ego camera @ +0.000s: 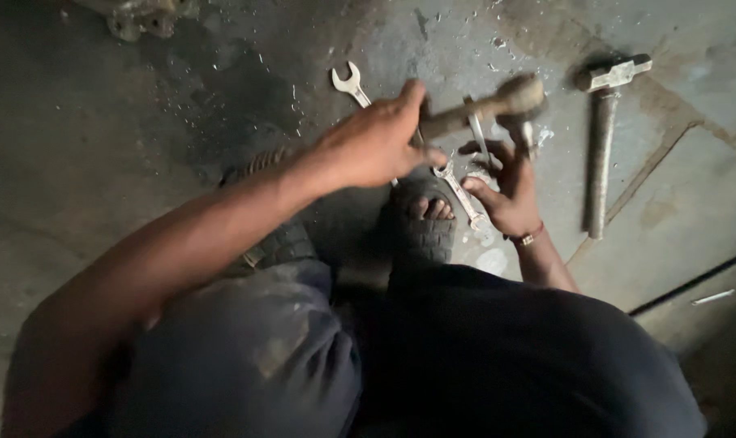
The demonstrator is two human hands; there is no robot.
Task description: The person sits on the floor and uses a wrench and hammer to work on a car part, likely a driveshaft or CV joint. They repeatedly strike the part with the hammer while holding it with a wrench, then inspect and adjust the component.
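My left hand (373,144) is closed around the wooden handle of a hammer (497,101), which is blurred and held above the floor with its head to the right. Just below the hammer head, my right hand (507,195), with a band on its wrist, has its fingers curled loosely around a thin spanner (476,130) and a small metal piece (527,134). I cannot tell whether it grips either of them. Another spanner (463,196) lies by my sandalled foot (426,219).
A long-handled sledge hammer (601,154) lies on the stained concrete floor (124,138) at the right. An open-ended spanner (350,84) lies beyond my left hand. A rusty metal part (141,15) sits at the top left. My knees fill the bottom.
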